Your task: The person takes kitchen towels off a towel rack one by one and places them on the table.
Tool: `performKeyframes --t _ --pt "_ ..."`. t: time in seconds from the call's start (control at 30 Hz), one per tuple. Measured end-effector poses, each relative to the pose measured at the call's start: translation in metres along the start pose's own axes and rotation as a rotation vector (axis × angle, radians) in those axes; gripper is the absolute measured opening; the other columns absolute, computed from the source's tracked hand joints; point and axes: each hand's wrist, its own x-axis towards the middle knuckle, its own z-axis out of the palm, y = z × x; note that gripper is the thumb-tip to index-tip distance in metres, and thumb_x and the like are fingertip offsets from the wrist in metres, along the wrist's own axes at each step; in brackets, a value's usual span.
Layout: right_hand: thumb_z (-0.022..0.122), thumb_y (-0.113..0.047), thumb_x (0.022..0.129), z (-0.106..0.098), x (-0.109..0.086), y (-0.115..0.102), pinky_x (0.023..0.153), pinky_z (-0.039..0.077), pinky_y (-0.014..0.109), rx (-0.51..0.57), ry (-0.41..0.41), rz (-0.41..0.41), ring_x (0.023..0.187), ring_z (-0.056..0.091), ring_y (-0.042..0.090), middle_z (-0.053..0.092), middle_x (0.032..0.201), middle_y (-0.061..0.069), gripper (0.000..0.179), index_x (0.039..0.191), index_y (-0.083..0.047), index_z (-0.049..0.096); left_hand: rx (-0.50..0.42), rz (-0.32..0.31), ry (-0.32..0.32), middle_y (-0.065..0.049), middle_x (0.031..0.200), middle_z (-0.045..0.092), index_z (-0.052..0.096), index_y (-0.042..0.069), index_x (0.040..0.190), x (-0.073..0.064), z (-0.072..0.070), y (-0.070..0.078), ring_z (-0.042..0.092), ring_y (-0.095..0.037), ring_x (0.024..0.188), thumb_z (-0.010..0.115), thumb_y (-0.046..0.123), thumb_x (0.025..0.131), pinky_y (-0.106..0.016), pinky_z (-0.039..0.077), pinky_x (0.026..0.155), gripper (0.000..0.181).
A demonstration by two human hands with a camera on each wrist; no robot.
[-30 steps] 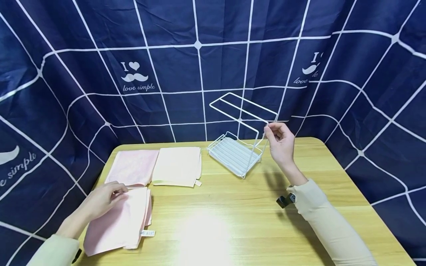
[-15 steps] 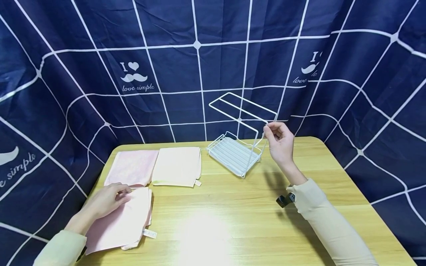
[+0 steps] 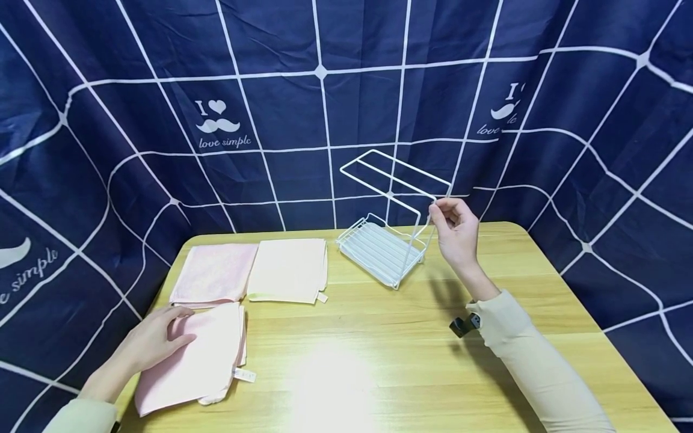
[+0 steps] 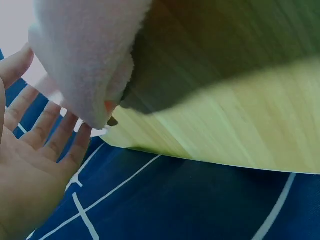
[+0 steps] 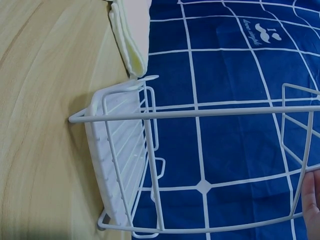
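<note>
A folded pink towel (image 3: 195, 367) with a white tag lies at the front left of the table. My left hand (image 3: 150, 340) is at its left edge, fingers loosely spread and thumb apart. In the left wrist view, the palm of that hand (image 4: 37, 155) faces a drooping fold of the towel (image 4: 87, 60), fingertips close to the fold. Whether they touch it cannot be made out. My right hand (image 3: 457, 231) pinches the upper frame of a white wire rack (image 3: 379, 252), whose slatted tray rests on the table. In the right wrist view, only fingertips (image 5: 312, 200) show beside the rack's bars (image 5: 200, 114).
Behind the pink towel lie another folded pink towel (image 3: 216, 273) and a folded cream towel (image 3: 289, 270), side by side. The wooden table (image 3: 346, 337) backs onto a dark blue curtain (image 3: 281, 114) with white lines. Black wristbands (image 3: 465, 326) show at the sleeves.
My left hand has shifted right, then back left, and its fingers are now spread wider. The front pink towel has moved slightly. The right hand and rack stay put.
</note>
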Motion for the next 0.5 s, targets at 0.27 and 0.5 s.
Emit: performKeyframes --t 0.27,0.5 --pt "0.066 0.008 0.096 0.0008 -0.0004 -0.0016 0.065 0.054 0.012 -0.007 0.000 0.005 0.067 0.063 -0.001 0.069 0.079 -0.010 0.019 0.102 0.024 0.057 0.037 -0.181 -0.097 -0.033 0.113 0.067 0.064 -0.004 0.123 -0.0058 -0.0054 -0.0034 0.067 -0.053 0.098 0.086 0.037 0.081 -0.065 0.054 0.075 0.062" --pt "0.068 0.006 0.097 0.0002 -0.0004 -0.0021 0.065 0.054 0.012 -0.005 -0.002 0.008 0.067 0.064 -0.001 0.069 0.080 -0.010 0.020 0.102 0.023 0.058 -0.002 -0.155 -0.068 -0.029 0.107 0.069 0.065 -0.006 0.116 -0.0067 0.0033 -0.0057 0.065 -0.048 0.103 0.088 0.027 0.079 -0.064 0.053 0.083 0.055"
